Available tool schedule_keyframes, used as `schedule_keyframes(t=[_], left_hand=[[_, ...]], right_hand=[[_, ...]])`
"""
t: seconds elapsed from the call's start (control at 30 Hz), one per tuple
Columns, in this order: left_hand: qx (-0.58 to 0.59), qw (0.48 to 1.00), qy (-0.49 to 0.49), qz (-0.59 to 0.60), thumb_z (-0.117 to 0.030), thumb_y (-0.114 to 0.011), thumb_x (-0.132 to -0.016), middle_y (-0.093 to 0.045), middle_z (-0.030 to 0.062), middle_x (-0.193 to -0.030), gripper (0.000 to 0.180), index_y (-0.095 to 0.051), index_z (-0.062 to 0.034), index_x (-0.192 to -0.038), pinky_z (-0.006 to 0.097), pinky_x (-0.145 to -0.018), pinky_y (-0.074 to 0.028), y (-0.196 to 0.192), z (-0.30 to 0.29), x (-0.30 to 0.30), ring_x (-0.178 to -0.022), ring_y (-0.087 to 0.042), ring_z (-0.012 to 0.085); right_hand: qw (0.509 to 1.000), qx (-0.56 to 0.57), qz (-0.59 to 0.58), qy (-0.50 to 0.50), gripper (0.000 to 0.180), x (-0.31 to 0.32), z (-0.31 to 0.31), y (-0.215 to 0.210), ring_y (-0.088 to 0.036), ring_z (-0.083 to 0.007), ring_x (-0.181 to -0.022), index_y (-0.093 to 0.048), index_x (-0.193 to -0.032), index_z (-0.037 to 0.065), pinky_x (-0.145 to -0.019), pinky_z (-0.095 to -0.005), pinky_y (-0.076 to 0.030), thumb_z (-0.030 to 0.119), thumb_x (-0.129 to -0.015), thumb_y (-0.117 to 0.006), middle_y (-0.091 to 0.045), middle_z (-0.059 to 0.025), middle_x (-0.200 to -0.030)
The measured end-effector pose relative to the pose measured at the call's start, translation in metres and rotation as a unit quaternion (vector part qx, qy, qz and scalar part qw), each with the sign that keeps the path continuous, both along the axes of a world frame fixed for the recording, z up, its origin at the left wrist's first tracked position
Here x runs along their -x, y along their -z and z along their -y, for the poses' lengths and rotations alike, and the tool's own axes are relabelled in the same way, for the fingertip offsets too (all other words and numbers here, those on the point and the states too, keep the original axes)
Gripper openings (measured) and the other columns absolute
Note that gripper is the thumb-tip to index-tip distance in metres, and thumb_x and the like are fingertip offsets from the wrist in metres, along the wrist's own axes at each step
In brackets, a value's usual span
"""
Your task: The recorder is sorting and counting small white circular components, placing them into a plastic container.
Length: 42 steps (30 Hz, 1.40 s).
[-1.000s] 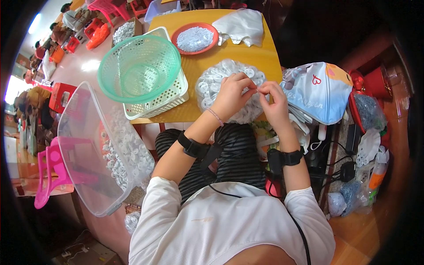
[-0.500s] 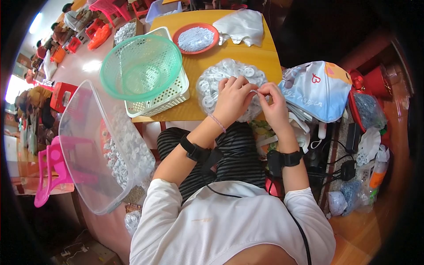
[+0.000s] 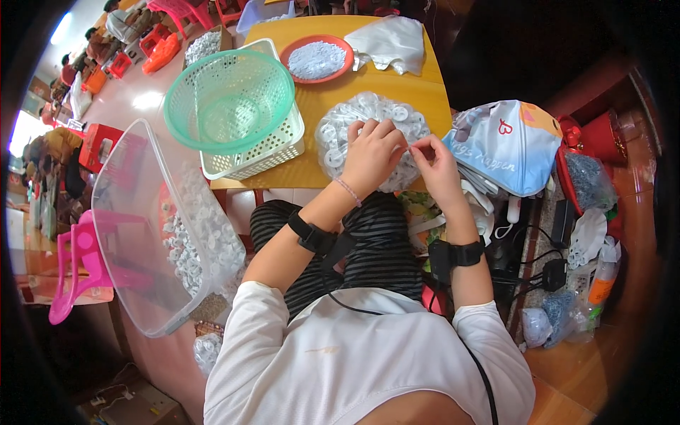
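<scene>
My left hand (image 3: 373, 157) and my right hand (image 3: 438, 168) meet over a clear plastic bag (image 3: 340, 127) full of round white plastic parts. My right thumb and forefinger are pressed together in a pinch. The left fingers curl over, with their tips beside the right ones. Whatever sits between the fingertips is too small to name. The bag rests at the near edge of the yellow table (image 3: 312, 106). Beyond it stands an orange-red plate (image 3: 285, 57) heaped with small pale pieces.
A green basket (image 3: 227, 134) sits in a white basket (image 3: 294, 145) at the table's left. A white plastic sheet (image 3: 389, 42) lies at the back. Left of me stands a clear tub (image 3: 113, 234) with white parts. A printed bag (image 3: 510, 149) and cables are at my right.
Both hands stay close together over the bag, and their fingertips shift only slightly. The whole view has tilted a little.
</scene>
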<state>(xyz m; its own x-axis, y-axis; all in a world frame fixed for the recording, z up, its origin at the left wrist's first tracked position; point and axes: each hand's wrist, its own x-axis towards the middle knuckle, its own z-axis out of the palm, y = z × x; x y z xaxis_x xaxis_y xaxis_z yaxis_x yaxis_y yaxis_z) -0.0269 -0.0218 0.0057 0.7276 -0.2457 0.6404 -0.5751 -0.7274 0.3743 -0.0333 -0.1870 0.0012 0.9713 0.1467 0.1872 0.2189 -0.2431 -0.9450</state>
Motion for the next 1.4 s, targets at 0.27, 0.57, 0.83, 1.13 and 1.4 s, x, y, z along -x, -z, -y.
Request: schedule_keyframes(t=[0.27, 0.57, 0.83, 1.13, 1.4], left_hand=[[-0.012, 0.999, 0.019, -0.026, -0.020, -0.069, -0.076, -0.053, -0.0017, -0.085, 0.010, -0.065, -0.0197, -0.085, 0.040, -0.088, -0.031, -0.004, -0.005, -0.001, -0.089, -0.052, 0.0198], [-0.051, 0.998, 0.024, 0.012, -0.016, -0.069, -0.070, -0.052, -0.0020, -0.085, 0.012, -0.061, -0.0163, -0.080, 0.040, -0.089, -0.032, -0.009, -0.005, -0.008, -0.090, -0.051, 0.0193], [0.096, 0.992, -0.075, -0.039, -0.010, -0.067, -0.072, -0.055, 0.0079, -0.095, 0.037, -0.056, -0.0087, -0.107, 0.038, -0.082, -0.039, -0.002, -0.038, -0.007, -0.092, -0.052, 0.0280], [0.057, 0.996, -0.026, -0.066, -0.014, -0.066, -0.074, -0.056, 0.0095, -0.100, 0.029, -0.059, -0.0091, -0.102, 0.041, -0.080, -0.042, 0.006, -0.055, -0.006, -0.095, -0.052, 0.0309], [0.035, 0.998, -0.017, -0.052, -0.013, -0.064, -0.078, -0.057, 0.0109, -0.106, 0.028, -0.061, -0.0093, -0.105, 0.041, -0.084, -0.043, 0.008, -0.048, -0.023, -0.099, -0.053, 0.0311]], right_hand=[[0.971, 0.135, 0.197, 0.008, 0.010, 0.003, -0.008, -0.016, -0.055, -0.0199, -0.075, -0.051, -0.086, -0.001, -0.067, -0.0286, -0.046, -0.002, -0.080, -0.060, -0.051, -0.0104, -0.084], [0.996, 0.070, -0.062, -0.009, 0.014, -0.009, -0.004, -0.006, -0.052, -0.0146, -0.068, -0.050, -0.086, 0.002, -0.063, -0.0263, -0.043, 0.012, -0.089, -0.059, -0.055, -0.0061, -0.077], [0.999, 0.028, 0.022, 0.010, 0.012, -0.009, -0.001, 0.010, -0.052, -0.0129, -0.066, -0.050, -0.086, 0.001, -0.063, -0.0266, -0.042, 0.009, -0.088, -0.059, -0.055, -0.0043, -0.073], [0.995, 0.038, 0.082, 0.046, 0.011, -0.006, -0.008, 0.005, -0.053, -0.0146, -0.073, -0.051, -0.085, 0.001, -0.068, -0.0270, -0.044, 0.003, -0.083, -0.061, -0.053, -0.0062, -0.080], [0.994, 0.028, 0.092, 0.049, 0.011, -0.007, -0.010, 0.002, -0.054, -0.0150, -0.074, -0.051, -0.085, 0.000, -0.070, -0.0269, -0.045, 0.002, -0.082, -0.061, -0.053, -0.0069, -0.081]])
